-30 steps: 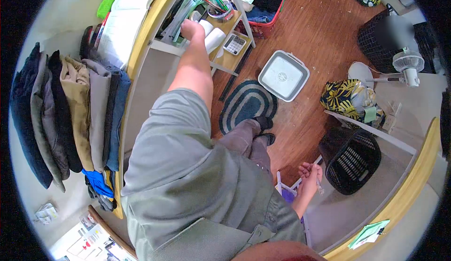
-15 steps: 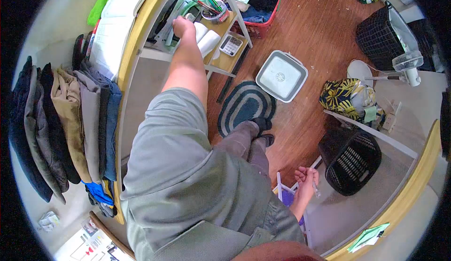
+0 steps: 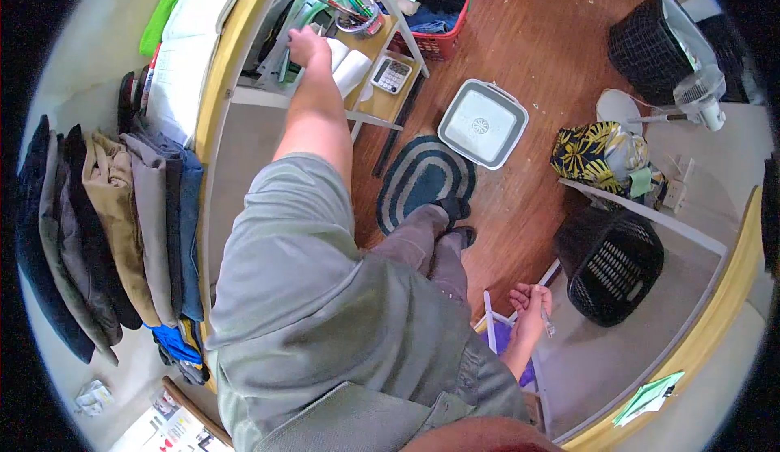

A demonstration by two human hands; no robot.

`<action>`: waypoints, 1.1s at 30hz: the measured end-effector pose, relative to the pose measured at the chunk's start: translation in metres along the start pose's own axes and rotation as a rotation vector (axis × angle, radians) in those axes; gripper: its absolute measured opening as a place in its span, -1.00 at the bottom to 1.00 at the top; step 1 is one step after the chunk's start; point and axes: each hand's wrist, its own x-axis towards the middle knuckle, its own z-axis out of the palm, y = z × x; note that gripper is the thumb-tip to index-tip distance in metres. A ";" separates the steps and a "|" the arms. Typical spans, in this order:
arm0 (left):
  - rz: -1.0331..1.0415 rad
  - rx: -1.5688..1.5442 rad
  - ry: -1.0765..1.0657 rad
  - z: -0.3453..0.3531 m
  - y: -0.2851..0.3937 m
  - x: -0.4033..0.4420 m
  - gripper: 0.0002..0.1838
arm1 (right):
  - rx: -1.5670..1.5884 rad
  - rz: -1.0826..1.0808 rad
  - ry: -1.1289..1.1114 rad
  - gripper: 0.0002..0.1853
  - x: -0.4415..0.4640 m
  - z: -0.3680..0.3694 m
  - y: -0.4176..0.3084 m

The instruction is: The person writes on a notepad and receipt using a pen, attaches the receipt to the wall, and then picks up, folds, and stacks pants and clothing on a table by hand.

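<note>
My left hand point(image 3: 309, 46) reaches to a shelf unit, its fingers curled at a row of upright papers and green folders point(image 3: 304, 11). What those fingers hold, if anything, is hidden. Just beside it stands a clear tub of pens and pencils point(image 3: 360, 19). A white paper roll point(image 3: 351, 72) lies near my wrist. Low on the right, my right hand point(image 3: 532, 299) is half closed, palm up, on a small clear object point(image 3: 548, 324) whose kind I cannot tell.
A calculator point(image 3: 392, 74) sits on the shelf, with a red basket of clothes point(image 3: 439, 44) behind. On the floor are a grey-white basin point(image 3: 483, 124), an oval mat point(image 3: 398, 184) and a black basket point(image 3: 613, 277). Folded trousers point(image 3: 114, 208) line the left; a fan point(image 3: 700, 94) stands right.
The whole view has shifted a little. My left hand stays at the papers with its fingers slightly turned. My right hand keeps the small clear object in nearly the same spot.
</note>
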 end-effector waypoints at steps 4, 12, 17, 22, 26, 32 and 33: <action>-0.001 0.015 -0.043 -0.008 0.006 -0.001 -0.70 | -0.074 -0.063 -0.003 -0.83 -0.006 -0.006 0.004; -0.460 -0.576 0.308 0.018 0.008 0.042 -0.77 | -0.028 -0.125 0.014 -0.79 -0.019 -0.015 -0.003; 0.032 -0.907 0.057 0.008 0.039 -0.088 -0.74 | 0.155 -0.127 0.090 -0.74 -0.062 -0.015 -0.036; 0.758 -1.060 -0.663 -0.083 0.096 -0.343 -0.76 | 0.166 -0.390 0.062 -0.72 -0.114 -0.062 -0.047; 1.103 -1.275 -1.391 -0.246 0.111 -0.501 -0.84 | -0.139 -0.811 0.471 -0.84 -0.167 -0.104 -0.066; 1.241 -1.588 -1.999 -0.371 0.097 -0.610 -0.90 | 0.292 -1.052 0.776 -0.58 -0.219 -0.125 -0.097; 1.251 -1.539 -2.051 -0.375 0.098 -0.619 -0.90 | 0.268 -0.987 0.892 -0.62 -0.218 -0.133 -0.095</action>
